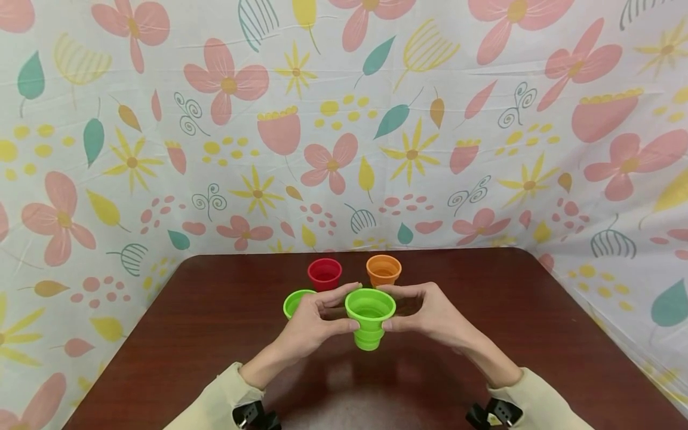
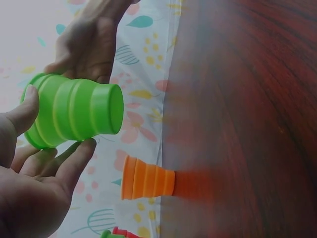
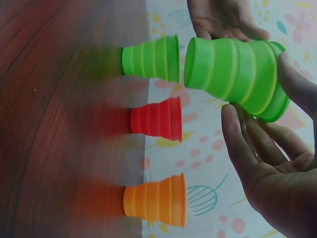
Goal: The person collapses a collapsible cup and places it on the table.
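Note:
A bright green ribbed collapsible cup (image 1: 369, 316) is held up above the table between both hands, its wide rim upward. My left hand (image 1: 314, 319) pinches it from the left, thumb near the rim and fingers behind. From the right, my right hand (image 1: 430, 313) grips the same cup with thumb in front and fingers at the far side. In the right wrist view the raised green cup (image 3: 235, 74) shows its narrow base and several stepped rings. Behind the left hand stands a second green cup (image 1: 293, 301), partly hidden by that hand.
Farther back on the dark wooden table (image 1: 226, 322) stand a red cup (image 1: 325, 275) and an orange cup (image 1: 384, 270), both upright and extended. A flower-printed cloth (image 1: 333, 119) hangs behind the table and along its sides.

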Motion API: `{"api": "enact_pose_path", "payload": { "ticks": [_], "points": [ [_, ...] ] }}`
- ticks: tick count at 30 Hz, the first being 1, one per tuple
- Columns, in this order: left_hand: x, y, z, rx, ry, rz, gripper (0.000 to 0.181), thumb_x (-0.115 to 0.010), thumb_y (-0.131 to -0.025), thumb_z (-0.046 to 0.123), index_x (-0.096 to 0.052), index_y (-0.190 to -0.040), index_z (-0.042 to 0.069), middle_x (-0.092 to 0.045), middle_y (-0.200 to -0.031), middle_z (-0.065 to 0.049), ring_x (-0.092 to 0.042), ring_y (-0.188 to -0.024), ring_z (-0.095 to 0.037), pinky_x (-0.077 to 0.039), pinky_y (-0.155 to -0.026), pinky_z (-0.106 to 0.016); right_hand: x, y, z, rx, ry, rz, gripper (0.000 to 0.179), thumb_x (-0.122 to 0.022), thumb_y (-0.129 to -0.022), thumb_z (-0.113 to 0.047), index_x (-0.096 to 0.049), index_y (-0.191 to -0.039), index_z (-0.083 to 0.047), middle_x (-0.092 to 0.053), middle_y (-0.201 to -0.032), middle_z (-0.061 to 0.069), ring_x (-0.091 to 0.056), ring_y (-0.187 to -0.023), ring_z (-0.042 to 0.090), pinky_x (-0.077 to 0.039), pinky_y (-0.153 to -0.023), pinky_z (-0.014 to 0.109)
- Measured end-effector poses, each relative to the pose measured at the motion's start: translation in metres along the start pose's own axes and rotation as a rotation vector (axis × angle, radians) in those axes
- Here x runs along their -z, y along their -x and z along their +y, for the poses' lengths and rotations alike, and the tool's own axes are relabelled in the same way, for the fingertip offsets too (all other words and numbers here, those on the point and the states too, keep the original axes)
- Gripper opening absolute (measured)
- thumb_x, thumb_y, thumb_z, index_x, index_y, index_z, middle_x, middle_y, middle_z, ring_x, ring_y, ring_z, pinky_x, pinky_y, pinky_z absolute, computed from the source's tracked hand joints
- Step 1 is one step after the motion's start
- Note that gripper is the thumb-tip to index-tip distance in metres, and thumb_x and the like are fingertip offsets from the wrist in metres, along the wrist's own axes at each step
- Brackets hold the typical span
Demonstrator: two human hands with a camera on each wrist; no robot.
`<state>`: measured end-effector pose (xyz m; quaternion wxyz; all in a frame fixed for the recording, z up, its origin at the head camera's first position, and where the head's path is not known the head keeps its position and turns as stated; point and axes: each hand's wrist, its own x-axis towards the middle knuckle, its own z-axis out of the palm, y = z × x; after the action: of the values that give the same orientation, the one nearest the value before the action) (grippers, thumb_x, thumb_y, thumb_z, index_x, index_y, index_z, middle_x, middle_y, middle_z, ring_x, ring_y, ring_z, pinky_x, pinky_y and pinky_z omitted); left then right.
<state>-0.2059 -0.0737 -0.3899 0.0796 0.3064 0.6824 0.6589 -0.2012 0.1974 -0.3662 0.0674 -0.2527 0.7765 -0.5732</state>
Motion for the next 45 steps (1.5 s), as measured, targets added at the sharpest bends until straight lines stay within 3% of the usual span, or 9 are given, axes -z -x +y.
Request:
{"api": "enact_pose_path", "payload": {
  "ticks": [7, 16, 26, 30, 39, 45],
  "points": [
    [-0.0027, 0.0006, -0.0012, -0.034, 0.065, 0.002, 0.064, -0.081, -0.092, 0.003, -0.059, -0.152, 0.012, -0.062, -0.146, -0.008, -0.068, -0.122, -0.030, -0.060, -0.096, -0.039, 0.0003, 0.0008, 0.0004, -0.066, -0.074, -0.012, 0.058, -0.085, -0.090, -0.016, -0.065, -0.142, 0.001, -0.074, -0.125, 0.016, -0.072, -0.111, 0.030, -0.061, -0.091, 0.036],
    [-0.0022, -0.0010, -0.0020, -0.074, 0.100, -0.029, 0.065, -0.080, -0.091, -0.003, -0.058, -0.151, 0.007, -0.068, -0.136, -0.018, -0.068, -0.122, -0.031, -0.061, -0.095, -0.041, 0.0025, 0.0001, 0.0036, -0.108, -0.159, -0.014, 0.058, -0.082, -0.092, -0.015, -0.062, -0.142, 0.007, -0.075, -0.119, 0.017, -0.073, -0.107, 0.029, -0.061, -0.093, 0.037],
    [-0.0010, -0.0010, 0.0003, -0.062, 0.046, -0.023, 0.057, -0.079, -0.093, 0.001, -0.063, -0.147, 0.011, -0.069, -0.135, -0.010, -0.068, -0.123, -0.029, -0.059, -0.097, -0.040, 0.0030, -0.0008, 0.0068, -0.148, -0.278, -0.043, 0.053, -0.078, -0.096, -0.013, -0.061, -0.140, 0.012, -0.074, -0.120, 0.020, -0.074, -0.106, 0.027, -0.060, -0.096, 0.047],
    [-0.0009, -0.0015, 0.0010, -0.074, 0.040, -0.022, 0.053, -0.078, -0.094, 0.000, -0.065, -0.145, 0.006, -0.067, -0.140, -0.009, -0.065, -0.127, -0.027, -0.058, -0.100, -0.039, 0.0021, -0.0006, 0.0053, -0.138, -0.314, -0.059, 0.050, -0.075, -0.099, -0.011, -0.059, -0.138, 0.016, -0.073, -0.121, 0.023, -0.075, -0.105, 0.030, -0.060, -0.095, 0.048],
    [-0.0016, -0.0015, -0.0017, -0.089, 0.037, 0.007, 0.039, -0.077, -0.095, 0.002, -0.071, -0.134, -0.001, -0.075, -0.122, -0.014, -0.073, -0.110, -0.025, -0.062, -0.092, -0.038, 0.0010, 0.0012, -0.0006, -0.177, -0.267, -0.059, 0.051, -0.067, -0.106, -0.026, -0.063, -0.135, 0.015, -0.073, -0.120, 0.021, -0.075, -0.101, 0.032, -0.060, -0.095, 0.048],
    [-0.0029, 0.0004, -0.0015, -0.009, 0.028, 0.073, 0.032, -0.080, -0.094, 0.005, -0.073, -0.125, -0.002, -0.077, -0.114, -0.012, -0.075, -0.100, -0.023, -0.065, -0.083, -0.041, 0.0000, 0.0033, 0.0019, -0.203, -0.236, -0.071, 0.047, -0.062, -0.109, -0.031, -0.067, -0.132, 0.010, -0.071, -0.127, 0.018, -0.070, -0.113, 0.028, -0.060, -0.096, 0.049]
  ]
}}
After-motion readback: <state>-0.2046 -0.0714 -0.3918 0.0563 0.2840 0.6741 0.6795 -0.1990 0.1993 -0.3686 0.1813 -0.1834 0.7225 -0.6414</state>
